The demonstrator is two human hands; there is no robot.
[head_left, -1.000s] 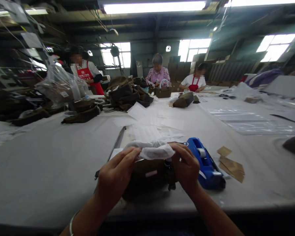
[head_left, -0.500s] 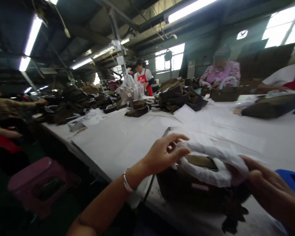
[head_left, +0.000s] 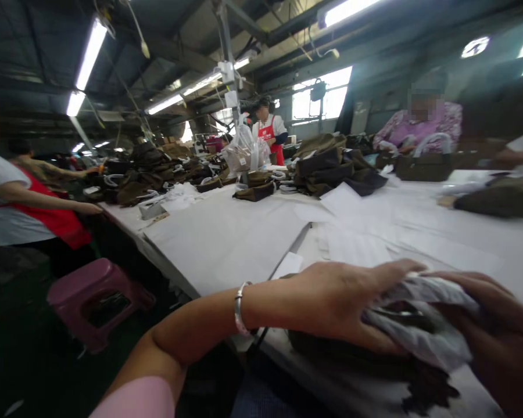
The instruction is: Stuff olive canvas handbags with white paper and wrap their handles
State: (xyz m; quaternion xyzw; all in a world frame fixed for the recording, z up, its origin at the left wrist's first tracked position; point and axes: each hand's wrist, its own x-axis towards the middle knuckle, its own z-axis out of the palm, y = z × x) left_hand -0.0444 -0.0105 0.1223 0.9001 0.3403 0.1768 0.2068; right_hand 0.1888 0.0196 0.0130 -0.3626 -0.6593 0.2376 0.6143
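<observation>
On the table in front of me sits a dark olive handbag (head_left: 348, 351), partly covered by my hands and arm. White wrapping covers its two handles (head_left: 444, 342). My left hand (head_left: 335, 299) has the left part of the handles between thumb and fingers. At their right end, my right hand (head_left: 492, 316) closes round the wrapping, its fingertips near those of the left. A dark, ragged-edged ornament (head_left: 431, 389) hangs at the bag's front. The bag's opening is mostly hidden.
Across the white table (head_left: 226, 232) lie loose white sheets (head_left: 353, 232) and a heap of dark bags (head_left: 331, 165). A pink stool (head_left: 87, 290) stands at left. Co-workers in red aprons (head_left: 56, 203) and a person in a floral top (head_left: 448, 122) are around the table.
My left hand has moved right along the handles and closed on them, nearer to my right hand. The view has shifted left, bringing more of the red-aproned person at left into sight.
</observation>
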